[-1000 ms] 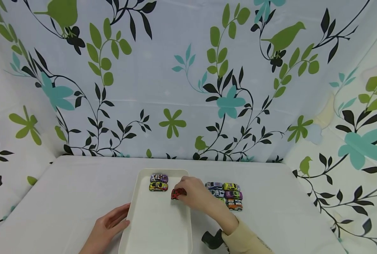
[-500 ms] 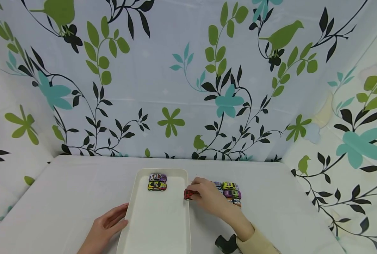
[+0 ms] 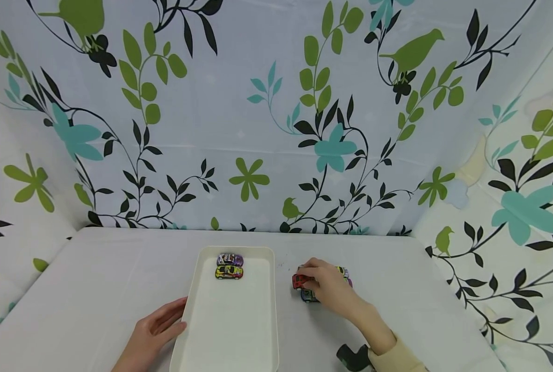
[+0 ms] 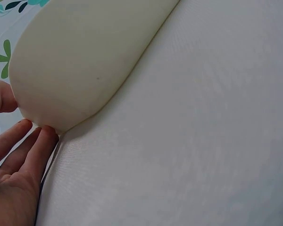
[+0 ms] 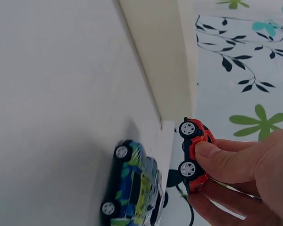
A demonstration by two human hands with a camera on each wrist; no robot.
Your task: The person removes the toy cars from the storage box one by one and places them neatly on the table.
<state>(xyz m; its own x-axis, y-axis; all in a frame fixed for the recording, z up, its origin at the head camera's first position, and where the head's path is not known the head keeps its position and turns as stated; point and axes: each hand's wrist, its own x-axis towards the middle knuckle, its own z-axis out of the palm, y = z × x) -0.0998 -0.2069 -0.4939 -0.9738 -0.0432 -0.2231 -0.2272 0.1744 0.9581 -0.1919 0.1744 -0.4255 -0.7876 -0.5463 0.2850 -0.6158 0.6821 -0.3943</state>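
My right hand (image 3: 332, 289) pinches a red toy car (image 5: 194, 150) between thumb and fingers, above a cluster of toy cars right of the white tray (image 3: 230, 320). In the right wrist view, a blue and green toy car (image 5: 129, 183) stands just below the held one. The hand hides most of the cluster in the head view. My left hand (image 3: 153, 333) rests its extended fingertips against the tray's left side, as the left wrist view also shows. Near the tray's far end a purple toy car (image 3: 230, 259) and a yellow toy car (image 3: 229, 272) sit side by side.
A white table (image 3: 95, 289) lies under everything. Behind it hangs a pale cloth (image 3: 188, 134) printed with leaves, birds and flowers. A black strap-like piece (image 3: 353, 357) sits at my right wrist by the beige sleeve (image 3: 397, 356).
My right hand has carried the red toy car from over the tray, across its right rim, to the cluster on the right. The left hand keeps its place at the tray's side.
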